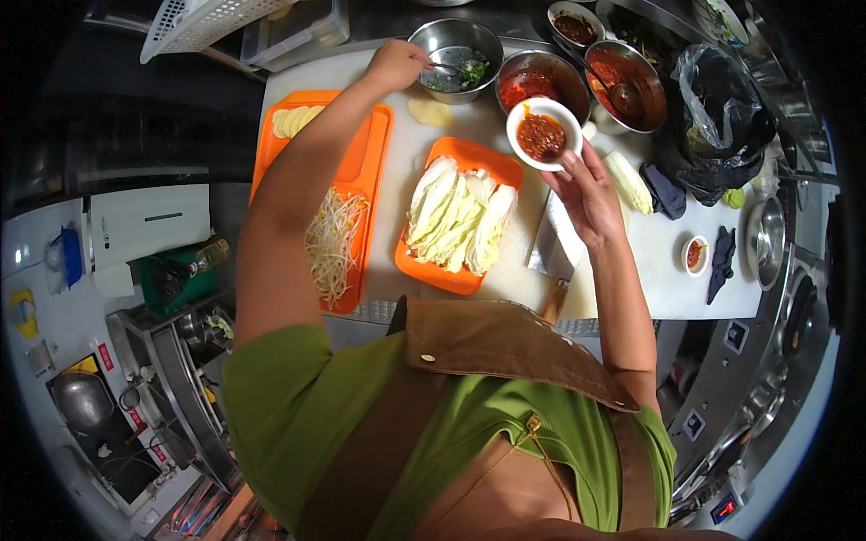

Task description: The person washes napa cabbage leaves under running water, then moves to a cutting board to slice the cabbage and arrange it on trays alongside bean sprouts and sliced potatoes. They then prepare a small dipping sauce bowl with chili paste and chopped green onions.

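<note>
My left hand point(399, 65) grips the handle of a metal spoon point(444, 66), whose bowl lies among chopped green scallions point(472, 73) in a steel bowl point(455, 96). My right hand point(587, 196) holds up a small white bowl point(517, 145) of red chili sauce point(540, 136). Beneath it on the white board point(507, 260) stands an orange tray point(433, 278) of napa cabbage leaves point(460, 216). A cleaver point(556, 233) lies to its right, partly behind my right hand. At the left, a divided orange tray point(380, 152) carries bean sprouts point(335, 243) and pale round slices point(295, 122).
Two steel bowls of red sauce point(543, 71) point(646, 111) stand at the back, one with a ladle point(622, 98). Further right are a cabbage piece point(628, 181), dark cloths point(663, 191), a black plastic bag point(720, 162), a small sauce dish point(695, 256) and an upright-leaning steel bowl point(768, 242).
</note>
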